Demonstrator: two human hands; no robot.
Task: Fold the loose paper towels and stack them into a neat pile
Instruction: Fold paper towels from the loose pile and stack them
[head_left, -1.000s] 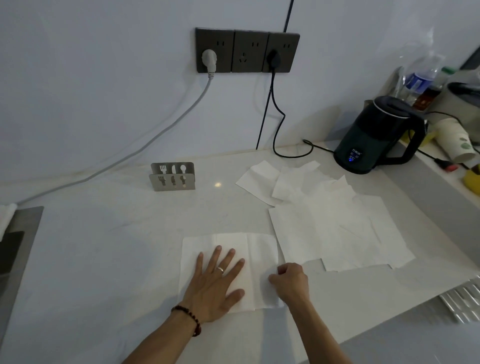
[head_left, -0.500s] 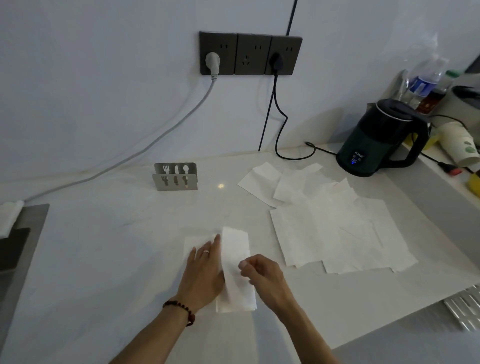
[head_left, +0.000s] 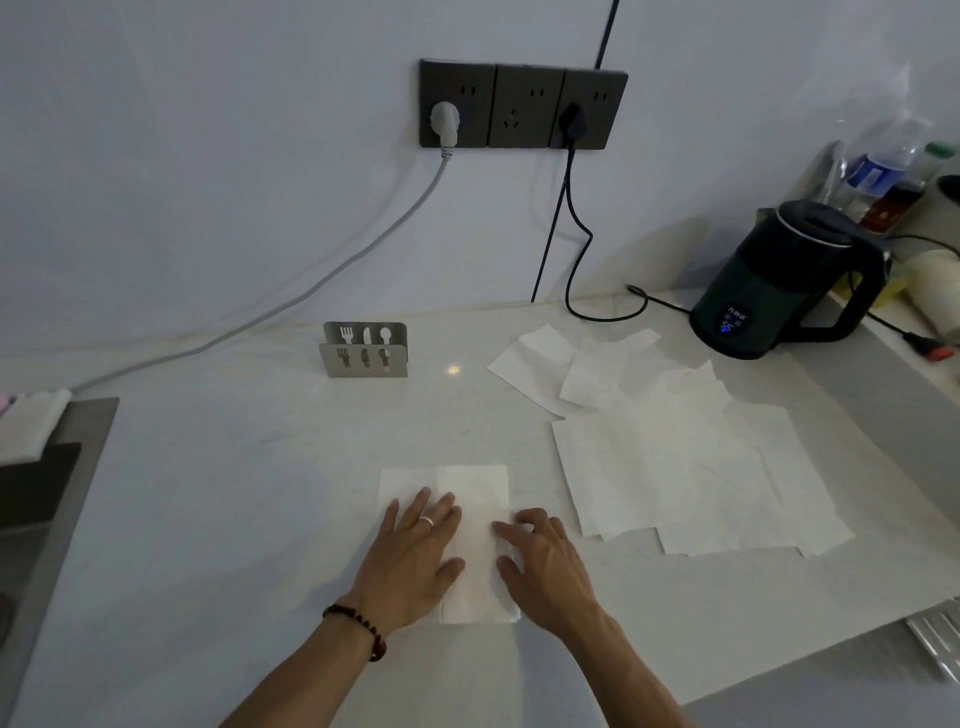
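Observation:
A white paper towel (head_left: 475, 499) lies folded in half on the pale countertop (head_left: 234, 493) in front of me. My left hand (head_left: 415, 556) lies flat on its left part, fingers spread and straight. My right hand (head_left: 545, 561) presses down on the towel's right edge with its fingers straight. To the right, several loose unfolded paper towels (head_left: 691, 467) lie overlapping in a heap.
A metal cutlery-pattern holder (head_left: 365, 349) stands behind the towel. A black electric kettle (head_left: 789, 283) sits at the back right, its cord (head_left: 576, 244) running to the wall sockets (head_left: 522, 104). Bottles and a cup crowd the far right. A sink edge (head_left: 62, 467) lies left.
My right hand carried the towel's right half over to the left and laid it down. Both hands now press flat on the folded towel.

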